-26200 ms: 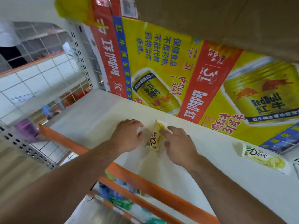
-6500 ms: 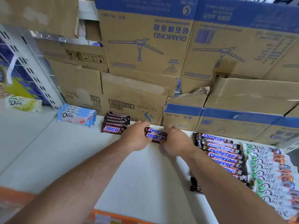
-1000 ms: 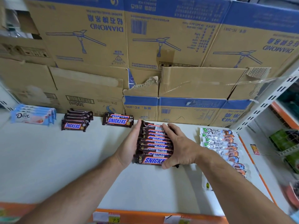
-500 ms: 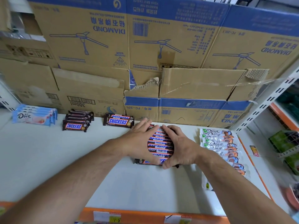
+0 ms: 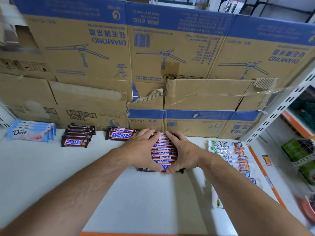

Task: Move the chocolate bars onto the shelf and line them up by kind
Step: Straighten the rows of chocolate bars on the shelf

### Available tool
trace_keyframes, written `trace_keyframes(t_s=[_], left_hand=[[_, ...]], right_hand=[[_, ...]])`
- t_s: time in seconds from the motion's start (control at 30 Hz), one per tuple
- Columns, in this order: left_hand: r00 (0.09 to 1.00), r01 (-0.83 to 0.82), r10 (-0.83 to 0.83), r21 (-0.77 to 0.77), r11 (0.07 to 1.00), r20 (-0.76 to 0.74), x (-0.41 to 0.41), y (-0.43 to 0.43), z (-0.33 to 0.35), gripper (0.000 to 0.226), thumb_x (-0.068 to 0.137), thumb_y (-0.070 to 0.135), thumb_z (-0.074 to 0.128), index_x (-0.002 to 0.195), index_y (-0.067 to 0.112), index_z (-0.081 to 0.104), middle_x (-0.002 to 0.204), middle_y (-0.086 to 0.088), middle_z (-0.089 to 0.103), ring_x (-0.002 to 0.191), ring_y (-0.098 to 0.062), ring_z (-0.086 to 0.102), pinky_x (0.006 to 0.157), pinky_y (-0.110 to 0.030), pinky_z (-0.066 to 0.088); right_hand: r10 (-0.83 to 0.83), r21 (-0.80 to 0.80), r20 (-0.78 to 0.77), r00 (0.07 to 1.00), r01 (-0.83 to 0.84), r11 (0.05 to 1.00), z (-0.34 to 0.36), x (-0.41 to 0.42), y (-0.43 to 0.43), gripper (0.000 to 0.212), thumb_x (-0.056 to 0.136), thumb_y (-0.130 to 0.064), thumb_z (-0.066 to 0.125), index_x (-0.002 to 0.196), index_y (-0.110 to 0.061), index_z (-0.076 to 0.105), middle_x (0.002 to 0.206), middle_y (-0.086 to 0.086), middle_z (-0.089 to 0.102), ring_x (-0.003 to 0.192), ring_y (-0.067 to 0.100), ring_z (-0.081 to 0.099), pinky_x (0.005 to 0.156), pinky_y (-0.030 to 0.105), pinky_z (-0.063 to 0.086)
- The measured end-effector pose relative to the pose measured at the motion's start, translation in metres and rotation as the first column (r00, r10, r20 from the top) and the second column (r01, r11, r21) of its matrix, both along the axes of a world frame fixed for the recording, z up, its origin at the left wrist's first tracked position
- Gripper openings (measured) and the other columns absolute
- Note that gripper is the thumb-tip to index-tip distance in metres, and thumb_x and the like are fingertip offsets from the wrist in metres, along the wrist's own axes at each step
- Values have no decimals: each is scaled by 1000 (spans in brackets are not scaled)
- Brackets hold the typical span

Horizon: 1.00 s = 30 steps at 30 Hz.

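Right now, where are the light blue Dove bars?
In the head view, the light blue Dove bars lie at the far left of the shelf, in front of the cardboard boxes, just left of the dark Snickers stack.

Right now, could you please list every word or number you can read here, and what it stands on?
"Dove": pale blue bars, far left.
"SNICKERS": small dark bars; also blue-labelled bars beside them.
"SNICKERS", partly covered: Snickers row gripped by left hand and right hand.
"Dove": white bars, right.
"DIAMOND", upside down: upper carton.
"300ml", upside down: lower carton.
"FC-30L", upside down: blue-banded carton.
Cartons' small print: too small to read.
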<state>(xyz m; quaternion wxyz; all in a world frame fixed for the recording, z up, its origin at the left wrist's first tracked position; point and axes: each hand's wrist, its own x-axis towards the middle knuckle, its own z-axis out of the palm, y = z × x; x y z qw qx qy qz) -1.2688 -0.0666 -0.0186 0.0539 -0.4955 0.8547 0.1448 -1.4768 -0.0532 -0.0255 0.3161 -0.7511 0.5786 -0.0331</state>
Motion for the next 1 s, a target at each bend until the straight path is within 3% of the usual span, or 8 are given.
trace_keyframes(t_s=[0.2, 0.33, 0.43, 0.63, 0.8, 0.9, 1.0], left_hand=[[1000, 18, -18, -33, 999, 6, 1, 4, -9, 125, 66, 84, 51, 155, 24, -12, 163, 5, -18, 147, -11, -23, 122, -45, -6], [999, 52, -51, -87, 995, 15, 2, 9, -18, 124, 67, 93, 35, 154, 21, -16, 161, 5, -26, 144, -9, -30, 121, -49, -6], [997, 64, -62, -48, 997, 46, 2, 9, -21, 124, 67, 95, 32, 153, 21, -19, 161, 4, -26, 144, -10, -31, 121, -50, -6], [993, 73, -69, -33, 997, 99, 0, 7, -18, 130, 63, 98, 31, 152, 19, -21, 159, 2, -30, 142, -12, -34, 120, -51, -10], [991, 73, -66, -55, 996, 115, 0, 7, -19, 132, 60, 99, 29, 153, 20, -20, 160, 1, -27, 144, -14, -32, 120, -52, -9], [991, 81, -74, -66, 994, 111, 1, 8, -18, 131, 61, 100, 29, 152, 20, -21, 160, 0, -28, 144, -15, -32, 119, -53, -9], [990, 108, -96, -122, 987, 106, 5, 19, -21, 117, 72, 94, 18, 152, 19, -22, 159, -1, -31, 143, -15, -35, 119, -55, -9]], right_hand=[[-14, -35, -9, 1000, 14, 999, -1, 0, 6, 148, 41, -65, 85, 157, -31, 0, 155, -28, -15, 148, 6, 7, 119, 28, 23], [-24, -169, -105, 994, 6, 986, -4, 2, 17, 140, 46, -86, 62, 157, -30, -3, 160, -17, -19, 149, 9, -5, 122, 33, 17], [3, -182, -232, 973, -47, 982, -9, 1, 21, 135, 50, -97, 42, 155, -32, -11, 162, -11, -21, 150, 11, -16, 123, 41, 12], [39, -161, -367, 929, -105, 981, -7, 1, 20, 135, 55, -99, 42, 153, -30, -20, 162, -5, -24, 150, 18, -16, 123, 45, 9], [49, -141, -388, 920, -112, 984, -6, 1, 19, 145, 39, -105, 24, 153, -28, -21, 162, -4, -25, 151, 18, -15, 123, 47, 11], [40, -157, -376, 926, -107, 982, -5, 1, 23, 143, 41, -105, 22, 153, -27, -20, 162, -3, -25, 151, 18, -15, 123, 46, 11], [26, -236, -379, 925, -123, 964, -8, 2, 38, 131, 52, -103, 3, 155, -25, -17, 163, -2, -21, 151, 20, -14, 123, 47, 11]])
